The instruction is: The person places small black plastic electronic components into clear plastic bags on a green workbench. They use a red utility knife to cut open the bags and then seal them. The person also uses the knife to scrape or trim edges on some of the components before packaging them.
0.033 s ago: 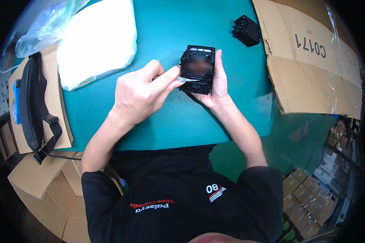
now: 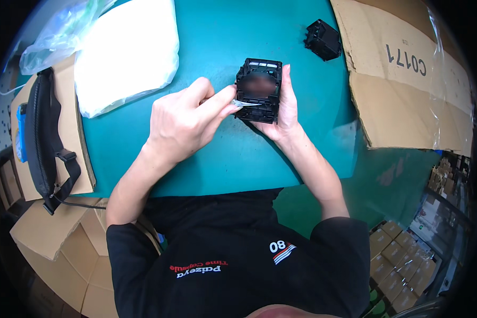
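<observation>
My right hand [image 2: 286,108] holds a black plastic housing [image 2: 258,108], a boxy part with ribs and slots, over the green table. Its fingers wrap behind and under the part, and the thumb lies along its right side. From the left, my left hand [image 2: 188,116] pinches what look like slim pointed tweezers [image 2: 244,104]. Their tip lies across the lower part of the housing's upper face; whether it grips anything there is too small to tell. A blurred patch covers the middle of the housing.
A second black plastic housing [image 2: 323,40] sits at the back right, beside a large cardboard box [image 2: 397,106]. White plastic bags [image 2: 127,58] lie at the back left. A black waist bag [image 2: 42,135] rests on cardboard at the left. An open carton [image 2: 79,249] stands below it.
</observation>
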`<state>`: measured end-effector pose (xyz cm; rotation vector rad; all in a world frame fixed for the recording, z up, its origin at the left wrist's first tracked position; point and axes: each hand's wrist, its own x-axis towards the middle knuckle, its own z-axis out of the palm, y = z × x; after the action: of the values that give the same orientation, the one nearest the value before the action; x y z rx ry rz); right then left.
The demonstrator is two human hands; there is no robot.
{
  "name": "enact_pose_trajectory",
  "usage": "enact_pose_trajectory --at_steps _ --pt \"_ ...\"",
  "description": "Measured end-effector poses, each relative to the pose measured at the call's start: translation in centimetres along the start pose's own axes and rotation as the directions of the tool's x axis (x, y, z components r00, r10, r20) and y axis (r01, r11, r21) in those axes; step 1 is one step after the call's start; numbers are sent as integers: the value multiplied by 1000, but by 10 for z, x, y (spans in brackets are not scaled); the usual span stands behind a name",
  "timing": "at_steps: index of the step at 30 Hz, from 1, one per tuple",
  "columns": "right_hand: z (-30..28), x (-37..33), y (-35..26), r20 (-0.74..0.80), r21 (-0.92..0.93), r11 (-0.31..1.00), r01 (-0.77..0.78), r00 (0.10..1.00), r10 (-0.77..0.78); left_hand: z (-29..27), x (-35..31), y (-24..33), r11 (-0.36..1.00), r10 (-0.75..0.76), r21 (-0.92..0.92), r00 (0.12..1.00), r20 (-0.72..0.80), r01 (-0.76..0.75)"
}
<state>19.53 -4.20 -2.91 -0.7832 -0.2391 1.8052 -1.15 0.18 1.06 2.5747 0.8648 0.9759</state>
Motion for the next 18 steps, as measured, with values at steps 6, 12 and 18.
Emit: enact_pose_trajectory --at_steps 6,12,18 --pt "1 -2 4 -36 -41 999 -24 999 23 -5 0 4 1000 14 26 1000 10 -14" --pt "13 -5 5 -106 -104 994 -41 994 30 -4 0 5 1000 -2 -11 1000 -5 2" --pt "-6 1 2 92 124 990 64 993 -76 -7 5 -1 995 97 -10 995 -2 -97"
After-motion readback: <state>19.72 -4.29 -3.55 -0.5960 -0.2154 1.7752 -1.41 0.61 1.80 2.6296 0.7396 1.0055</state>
